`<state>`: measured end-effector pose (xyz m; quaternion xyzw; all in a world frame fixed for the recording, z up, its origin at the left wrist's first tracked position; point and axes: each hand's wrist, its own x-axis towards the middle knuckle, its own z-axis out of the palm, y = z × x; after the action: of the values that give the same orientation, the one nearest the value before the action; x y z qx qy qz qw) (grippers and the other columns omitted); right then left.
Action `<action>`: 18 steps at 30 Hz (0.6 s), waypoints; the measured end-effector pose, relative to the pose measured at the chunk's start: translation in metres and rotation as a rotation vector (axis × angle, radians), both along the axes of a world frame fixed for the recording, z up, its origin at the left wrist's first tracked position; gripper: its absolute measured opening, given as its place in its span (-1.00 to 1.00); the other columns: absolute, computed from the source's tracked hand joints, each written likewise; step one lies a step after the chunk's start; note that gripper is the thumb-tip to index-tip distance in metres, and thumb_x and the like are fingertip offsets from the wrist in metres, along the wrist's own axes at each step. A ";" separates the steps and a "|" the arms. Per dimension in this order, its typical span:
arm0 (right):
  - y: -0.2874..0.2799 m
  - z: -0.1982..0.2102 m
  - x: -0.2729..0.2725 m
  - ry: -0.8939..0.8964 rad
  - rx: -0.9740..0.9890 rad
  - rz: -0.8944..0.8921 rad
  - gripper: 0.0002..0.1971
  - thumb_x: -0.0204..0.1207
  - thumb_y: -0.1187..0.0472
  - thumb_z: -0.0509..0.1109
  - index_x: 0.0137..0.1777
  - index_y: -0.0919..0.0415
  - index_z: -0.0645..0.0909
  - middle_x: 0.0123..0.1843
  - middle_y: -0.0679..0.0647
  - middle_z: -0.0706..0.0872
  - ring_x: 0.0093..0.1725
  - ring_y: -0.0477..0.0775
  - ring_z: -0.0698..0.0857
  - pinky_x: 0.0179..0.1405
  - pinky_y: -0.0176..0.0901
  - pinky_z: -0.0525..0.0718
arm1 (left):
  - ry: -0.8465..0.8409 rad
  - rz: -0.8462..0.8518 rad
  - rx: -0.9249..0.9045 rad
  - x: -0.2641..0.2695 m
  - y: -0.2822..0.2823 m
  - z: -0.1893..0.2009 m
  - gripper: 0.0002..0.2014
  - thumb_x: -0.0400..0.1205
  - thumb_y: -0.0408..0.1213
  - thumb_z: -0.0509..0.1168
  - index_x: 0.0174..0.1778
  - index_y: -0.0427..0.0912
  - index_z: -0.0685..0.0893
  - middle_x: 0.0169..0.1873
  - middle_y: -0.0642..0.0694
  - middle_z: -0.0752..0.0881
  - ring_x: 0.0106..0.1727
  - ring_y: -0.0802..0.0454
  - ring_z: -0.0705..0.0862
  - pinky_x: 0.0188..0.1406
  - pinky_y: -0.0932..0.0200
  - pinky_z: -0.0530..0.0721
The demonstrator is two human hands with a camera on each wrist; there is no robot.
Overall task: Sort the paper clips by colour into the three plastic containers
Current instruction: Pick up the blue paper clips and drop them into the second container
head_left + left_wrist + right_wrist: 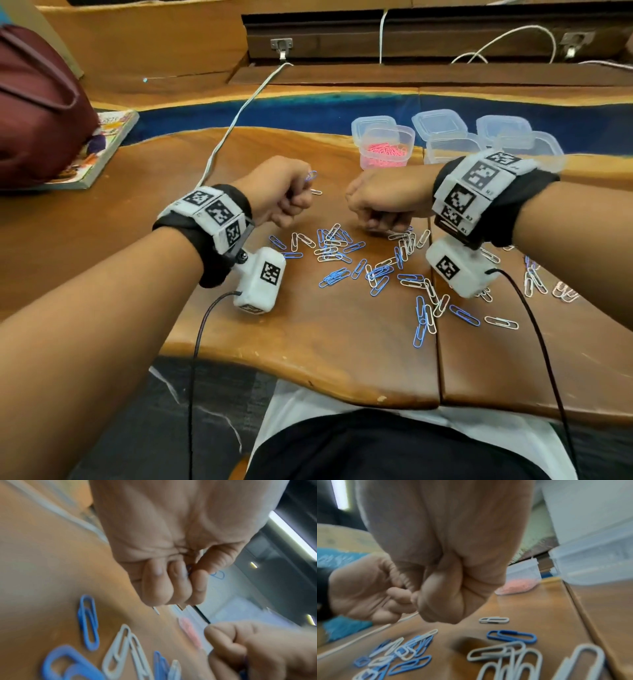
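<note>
Near edge of the table (308, 359): loose blue clips (334, 275) and white clips (501, 322) lie mixed and overlapping, some interlocked, with a few more at the far right. Above the heap, the left hand (279, 192) is fisted, a blue clip (311, 176) protruding from its fingers, so it appears to hold a gathered bunch; the right hand (380, 202) is also curled, but whether it holds anything cannot be told. Beyond the hands, the pink tub (387, 147) already holds the pink clips; the two other tubs (455, 147) stand beside it, apparently empty, lids behind. Risks, as judged: tangled clips may drag a white one along with the blue, mis-sorting a tub; the protruding clip may slip from the fist in transit; a wrist or its cable may sweep clips off the near edge.
</note>
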<state>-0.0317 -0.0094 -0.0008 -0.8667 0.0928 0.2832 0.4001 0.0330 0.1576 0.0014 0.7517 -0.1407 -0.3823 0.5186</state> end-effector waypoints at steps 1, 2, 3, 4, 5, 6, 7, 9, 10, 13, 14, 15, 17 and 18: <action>-0.001 0.001 0.000 0.007 0.052 -0.034 -0.92 0.25 0.43 0.11 -0.32 0.26 0.37 -0.48 0.18 0.40 -0.65 -0.01 0.23 -0.66 -0.39 0.26 | 0.055 0.018 -0.083 -0.002 0.006 0.000 -0.87 0.18 -0.40 -0.02 -0.45 -0.07 0.26 -0.58 -0.08 0.24 -0.49 0.07 0.00 -0.51 0.36 -0.01; -0.001 0.000 -0.001 0.017 0.088 -0.056 -0.90 0.21 0.45 0.10 -0.37 0.24 0.33 -0.48 0.17 0.40 -0.64 -0.02 0.22 -0.67 -0.41 0.24 | 0.092 0.031 -0.150 -0.005 0.011 -0.002 -0.85 0.16 -0.42 -0.04 -0.46 -0.07 0.26 -0.59 -0.09 0.24 -0.46 0.06 -0.02 -0.51 0.33 -0.02; -0.001 0.000 -0.001 0.026 0.113 -0.072 -0.88 0.19 0.46 0.09 -0.40 0.22 0.30 -0.47 0.17 0.40 -0.64 -0.04 0.20 -0.67 -0.42 0.23 | 0.119 0.048 -0.209 -0.007 0.014 -0.003 -0.83 0.15 -0.45 -0.07 -0.46 -0.09 0.25 -0.60 -0.10 0.26 -0.45 0.04 -0.03 -0.50 0.30 -0.03; 0.000 -0.001 -0.002 0.034 0.139 -0.084 -0.87 0.19 0.46 0.08 -0.41 0.22 0.28 -0.46 0.17 0.39 -0.64 -0.05 0.20 -0.66 -0.43 0.21 | 0.129 0.067 -0.258 -0.010 0.016 -0.004 -0.81 0.15 -0.50 -0.10 -0.44 -0.11 0.21 -0.61 -0.11 0.28 -0.44 0.02 -0.04 -0.50 0.27 -0.03; 0.000 -0.002 -0.003 0.050 0.170 -0.094 -0.87 0.19 0.46 0.07 -0.40 0.22 0.28 -0.44 0.17 0.39 -0.64 -0.06 0.19 -0.66 -0.44 0.20 | 0.129 0.086 -0.296 -0.011 0.017 -0.006 -0.77 0.16 -0.54 -0.12 -0.42 -0.11 0.15 -0.62 -0.13 0.30 -0.44 0.01 -0.04 -0.50 0.25 -0.03; 0.000 -0.003 -0.004 0.057 0.195 -0.098 -0.86 0.21 0.46 0.06 -0.39 0.21 0.28 -0.43 0.17 0.39 -0.63 -0.07 0.19 -0.66 -0.44 0.20 | 0.124 0.103 -0.324 -0.013 0.017 -0.006 -0.74 0.16 -0.56 -0.13 -0.40 -0.10 0.10 -0.63 -0.13 0.32 -0.44 0.00 -0.03 -0.50 0.24 -0.03; 0.000 -0.004 -0.005 0.056 0.210 -0.099 -0.83 0.26 0.48 0.04 -0.38 0.19 0.27 -0.42 0.18 0.40 -0.61 -0.07 0.19 -0.67 -0.44 0.20 | 0.123 0.115 -0.347 -0.014 0.018 -0.007 -0.73 0.15 -0.57 -0.12 -0.39 -0.10 0.09 -0.64 -0.13 0.32 -0.44 -0.01 -0.03 -0.50 0.24 -0.02; -0.002 -0.006 -0.006 0.054 0.216 -0.079 -0.75 0.29 0.53 0.02 -0.33 0.13 0.25 -0.41 0.19 0.42 -0.59 -0.06 0.21 -0.66 -0.43 0.22 | 0.129 0.117 -0.384 -0.015 0.020 -0.008 -0.76 0.09 -0.55 -0.08 -0.43 -0.15 0.18 -0.66 -0.13 0.32 -0.45 -0.01 0.00 -0.51 0.25 0.00; -0.002 -0.006 -0.007 0.059 0.228 -0.064 -0.72 0.27 0.55 0.00 -0.28 0.11 0.23 -0.41 0.20 0.42 -0.59 -0.04 0.22 -0.65 -0.42 0.22 | 0.130 0.112 -0.393 -0.015 0.021 -0.008 -0.76 0.07 -0.55 -0.07 -0.43 -0.17 0.26 -0.66 -0.13 0.32 -0.46 0.00 0.02 -0.52 0.26 0.01; -0.005 -0.006 -0.010 0.065 0.314 -0.046 -0.63 0.29 0.62 -0.05 -0.09 0.14 0.28 -0.43 0.23 0.46 -0.59 -0.01 0.27 -0.67 -0.39 0.22 | 0.144 0.090 -0.366 -0.013 0.026 -0.009 -0.67 0.10 -0.57 -0.06 -0.34 -0.18 0.45 -0.64 -0.12 0.35 -0.52 0.04 0.10 -0.54 0.29 0.06; -0.007 -0.006 -0.011 0.059 0.333 -0.048 -0.61 0.31 0.63 -0.04 -0.05 0.17 0.34 -0.43 0.22 0.49 -0.59 0.01 0.30 -0.69 -0.37 0.24 | 0.167 0.075 -0.356 -0.012 0.028 -0.010 -0.66 0.12 -0.57 -0.05 -0.32 -0.18 0.47 -0.61 -0.11 0.36 -0.54 0.05 0.14 -0.55 0.30 0.08; -0.008 -0.005 -0.011 0.054 0.341 -0.049 -0.62 0.33 0.64 -0.02 -0.05 0.21 0.40 -0.43 0.21 0.51 -0.59 0.00 0.34 -0.69 -0.36 0.26 | 0.199 0.065 -0.347 -0.012 0.031 -0.010 -0.68 0.15 -0.56 -0.06 -0.33 -0.18 0.47 -0.57 -0.11 0.36 -0.56 0.05 0.18 -0.57 0.30 0.10; -0.010 -0.003 -0.013 0.055 0.340 -0.041 -0.72 0.37 0.62 0.05 -0.15 0.30 0.48 -0.49 0.15 0.51 -0.58 -0.01 0.38 -0.69 -0.37 0.29 | 0.262 0.073 -0.327 -0.011 0.037 -0.008 -0.75 0.17 -0.54 -0.08 -0.39 -0.19 0.42 -0.51 -0.11 0.34 -0.57 0.05 0.23 -0.59 0.30 0.11; -0.010 -0.002 -0.014 0.057 0.319 -0.033 -0.81 0.40 0.58 0.11 -0.18 0.34 0.48 -0.53 0.11 0.49 -0.57 -0.01 0.38 -0.68 -0.37 0.28 | 0.290 0.086 -0.313 -0.012 0.040 -0.008 -0.78 0.18 -0.52 -0.08 -0.42 -0.19 0.40 -0.49 -0.10 0.32 -0.55 0.05 0.22 -0.59 0.30 0.10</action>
<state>-0.0454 -0.0194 -0.0028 -0.7820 0.0722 0.3123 0.5345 0.0215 0.1978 -0.0066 0.6044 -0.0901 -0.4377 0.6595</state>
